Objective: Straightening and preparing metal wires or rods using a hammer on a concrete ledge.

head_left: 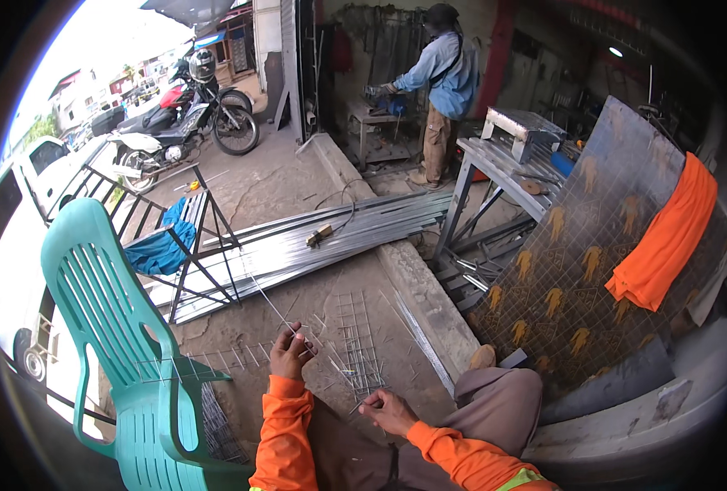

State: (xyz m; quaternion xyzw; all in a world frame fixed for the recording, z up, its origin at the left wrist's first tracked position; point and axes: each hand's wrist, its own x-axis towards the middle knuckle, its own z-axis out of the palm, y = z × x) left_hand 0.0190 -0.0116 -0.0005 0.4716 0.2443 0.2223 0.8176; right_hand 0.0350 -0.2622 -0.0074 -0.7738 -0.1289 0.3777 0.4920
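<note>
My left hand (291, 353) is closed around a thin metal wire (267, 299), which slants up and to the left from the fingers. Lower and to the right, the fingers of my right hand (390, 411) are pinched together. A short thin piece seems to show at their tips, too small to make out. On the ground just beyond my hands lies a wire mesh strip (357, 335), with loose cut wires scattered around it. Another ladder-like mesh strip (216, 361) runs from the green plastic chair (106, 286) toward my left hand.
Long metal profiles (331, 245) cover the floor ahead, a power plug (319, 236) on them. A black metal frame (204, 204) holds a blue cloth (163, 245). At right stand a workbench (503, 168) and a patterned sheet (572, 270) with an orange cloth (666, 237). A person (445, 82) works beyond.
</note>
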